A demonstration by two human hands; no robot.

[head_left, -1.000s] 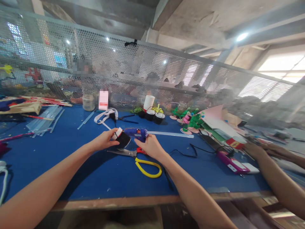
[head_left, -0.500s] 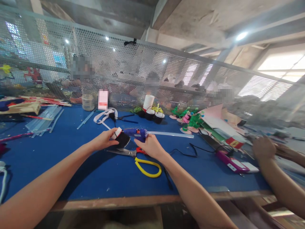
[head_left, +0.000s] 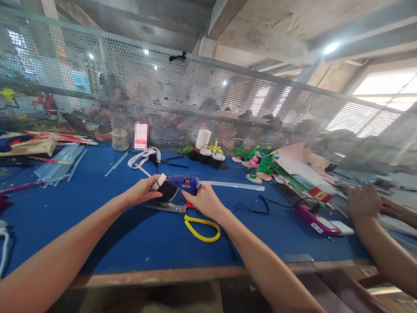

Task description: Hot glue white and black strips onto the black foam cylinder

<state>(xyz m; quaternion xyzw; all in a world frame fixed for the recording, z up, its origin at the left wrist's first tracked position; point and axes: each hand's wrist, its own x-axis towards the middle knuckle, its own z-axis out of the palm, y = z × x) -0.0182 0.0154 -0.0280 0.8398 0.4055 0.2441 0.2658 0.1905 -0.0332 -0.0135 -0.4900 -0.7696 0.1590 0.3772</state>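
Right hand (head_left: 203, 201) grips glue gun (head_left: 184, 183) (fingers wrapped).

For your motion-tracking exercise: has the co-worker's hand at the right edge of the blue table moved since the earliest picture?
Yes. The co-worker's hand has lifted off the table and drawn back toward the near edge, judged against the fixed magenta phone.

Both forearms extended forward, converging. Left hand (head_left: 142, 191) curled, thumb uppermost, fingers closed in a grasp. Right hand (head_left: 203, 200) just beside it, knuckles up, fingers wrapped in a grip.
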